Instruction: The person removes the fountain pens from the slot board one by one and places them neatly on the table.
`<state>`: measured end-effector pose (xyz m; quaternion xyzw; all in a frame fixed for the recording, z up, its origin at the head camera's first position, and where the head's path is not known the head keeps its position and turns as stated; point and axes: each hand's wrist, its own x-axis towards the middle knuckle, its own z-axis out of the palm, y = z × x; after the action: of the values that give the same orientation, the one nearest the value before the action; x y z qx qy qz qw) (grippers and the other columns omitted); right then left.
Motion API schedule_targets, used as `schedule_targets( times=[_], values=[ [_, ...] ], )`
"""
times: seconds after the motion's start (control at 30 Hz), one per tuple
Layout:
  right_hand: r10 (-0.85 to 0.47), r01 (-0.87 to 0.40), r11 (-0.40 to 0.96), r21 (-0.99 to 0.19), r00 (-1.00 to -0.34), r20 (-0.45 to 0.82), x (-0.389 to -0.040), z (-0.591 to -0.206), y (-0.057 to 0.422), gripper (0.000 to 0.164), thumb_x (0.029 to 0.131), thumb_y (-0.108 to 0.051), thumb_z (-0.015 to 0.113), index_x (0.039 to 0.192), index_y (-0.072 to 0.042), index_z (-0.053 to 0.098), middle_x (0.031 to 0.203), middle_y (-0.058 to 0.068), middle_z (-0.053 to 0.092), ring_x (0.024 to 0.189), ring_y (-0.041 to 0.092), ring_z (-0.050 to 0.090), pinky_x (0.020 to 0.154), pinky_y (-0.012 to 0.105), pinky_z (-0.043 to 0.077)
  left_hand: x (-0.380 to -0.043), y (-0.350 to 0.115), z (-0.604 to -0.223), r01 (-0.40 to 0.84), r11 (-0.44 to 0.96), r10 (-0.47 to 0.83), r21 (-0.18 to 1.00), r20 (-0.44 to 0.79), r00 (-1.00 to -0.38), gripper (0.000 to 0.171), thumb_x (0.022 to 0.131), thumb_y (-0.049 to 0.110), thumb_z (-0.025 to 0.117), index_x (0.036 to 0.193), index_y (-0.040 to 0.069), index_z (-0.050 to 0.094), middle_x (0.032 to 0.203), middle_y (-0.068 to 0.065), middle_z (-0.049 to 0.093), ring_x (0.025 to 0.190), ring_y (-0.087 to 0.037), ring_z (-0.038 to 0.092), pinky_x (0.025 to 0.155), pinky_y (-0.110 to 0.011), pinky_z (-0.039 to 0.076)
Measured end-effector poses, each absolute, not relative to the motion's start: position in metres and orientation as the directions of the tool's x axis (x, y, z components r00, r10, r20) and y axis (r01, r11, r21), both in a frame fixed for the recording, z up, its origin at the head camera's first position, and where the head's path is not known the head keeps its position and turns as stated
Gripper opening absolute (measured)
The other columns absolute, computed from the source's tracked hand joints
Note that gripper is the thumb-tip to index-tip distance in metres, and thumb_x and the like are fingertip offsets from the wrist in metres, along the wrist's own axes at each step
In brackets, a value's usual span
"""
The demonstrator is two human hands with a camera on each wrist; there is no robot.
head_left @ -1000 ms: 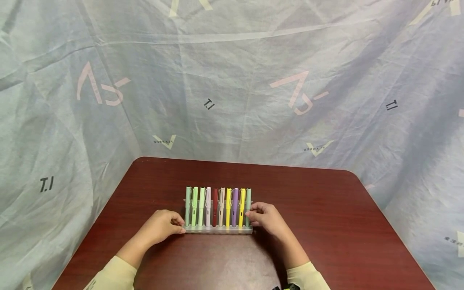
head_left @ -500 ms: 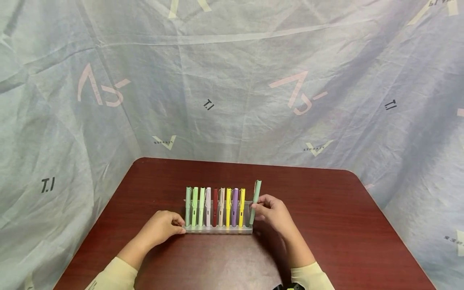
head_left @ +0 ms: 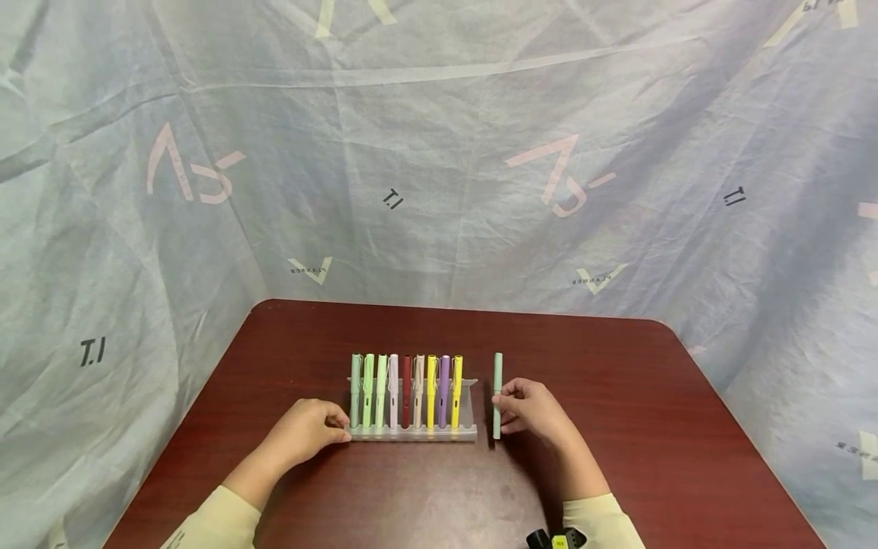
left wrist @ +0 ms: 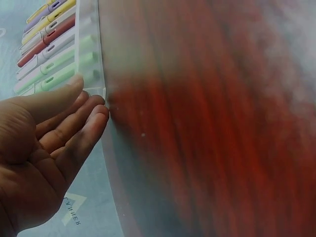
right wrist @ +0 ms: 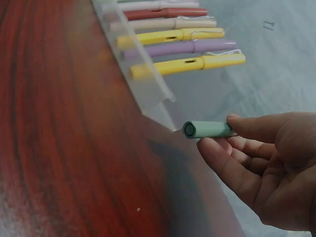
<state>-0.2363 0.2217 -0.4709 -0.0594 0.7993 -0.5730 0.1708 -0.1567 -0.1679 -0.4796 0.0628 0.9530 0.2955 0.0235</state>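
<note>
A clear plastic pen rack stands on the table with several capped pens upright in a row. My left hand holds the rack's left end, thumb and fingertips at its corner, as the left wrist view also shows. Just right of the rack, my right hand pinches a sage-green pen between thumb and fingers, nearly upright. In the right wrist view the pen points its round end toward the camera. The rack's rightmost slot holds no pen, beside a yellow pen.
The dark red wooden table has rounded far corners. Grey printed cloth hangs behind it and on both sides. A black and yellow device is at the right wrist near the bottom edge.
My right hand has lifted the sage-green pen out of the rack's rightmost slot, tilted it, and carried it right, where it is nearly upright. My left hand has stayed at the rack.
</note>
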Motion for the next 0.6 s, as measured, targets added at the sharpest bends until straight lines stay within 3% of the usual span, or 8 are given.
schedule_targets(
  times=[0.4, 0.6],
  values=[
    [-0.26, 0.144, 0.448, -0.882, -0.923, -0.283, -0.235, -0.486, 0.214, 0.015, 0.09, -0.007, 0.067, 0.091, 0.004, 0.056, 0.083, 0.017, 0.063, 0.066, 0.024, 0.066, 0.059, 0.041, 0.059, -0.157, -0.166, -0.478, 0.086, 0.841, 0.109, 0.534, -0.012, -0.994, 0.01, 0.076, 0.022, 0.083, 0.079, 0.023, 0.073, 0.076, 0.014, 0.069, 0.076, -0.006, 0.063, 0.075, -0.033, 0.052],
    [-0.24, 0.087, 0.565, -0.82, -0.934, -0.265, -0.232, -0.486, 0.209, 0.017, 0.089, -0.011, 0.069, 0.085, 0.001, 0.057, 0.083, 0.013, 0.067, 0.065, 0.022, 0.065, 0.056, 0.037, 0.058, -0.157, -0.165, -0.476, 0.094, 0.845, 0.115, 0.527, -0.007, -0.993, 0.01, 0.076, 0.022, 0.083, 0.079, 0.023, 0.073, 0.075, 0.014, 0.068, 0.075, -0.006, 0.063, 0.074, -0.033, 0.051]
  ],
)
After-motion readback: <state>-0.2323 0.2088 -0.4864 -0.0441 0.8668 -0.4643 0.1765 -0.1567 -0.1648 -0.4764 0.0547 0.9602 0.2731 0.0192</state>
